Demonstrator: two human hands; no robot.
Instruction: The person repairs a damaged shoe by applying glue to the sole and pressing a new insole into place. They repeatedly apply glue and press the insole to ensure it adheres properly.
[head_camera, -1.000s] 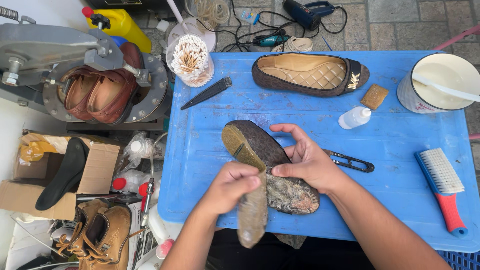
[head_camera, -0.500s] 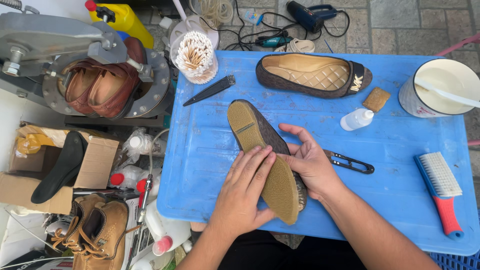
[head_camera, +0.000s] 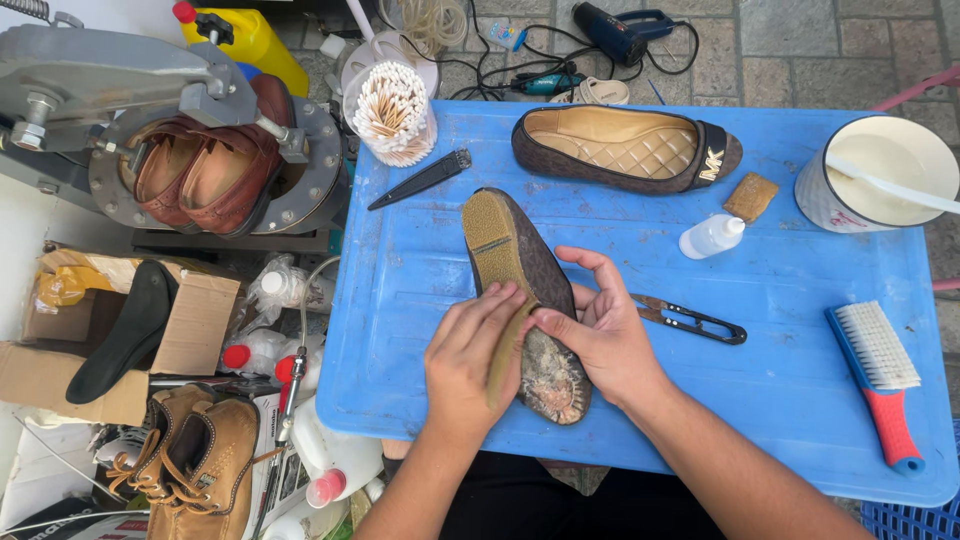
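Evidently light and floppy, the flat shoe (head_camera: 520, 290) has its peeling sole (head_camera: 500, 345) pinched by my curled left hand (head_camera: 468, 360), while my half-closed right hand (head_camera: 605, 335) steadies the upper.

Single head view, steeply downward, fairly close over blue table (head_camera: 800, 300), apparently near its front edge

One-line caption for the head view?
Both hands, left hand and right hand, peel a tan rubber sole from a brown flat shoe on a blue plastic table.
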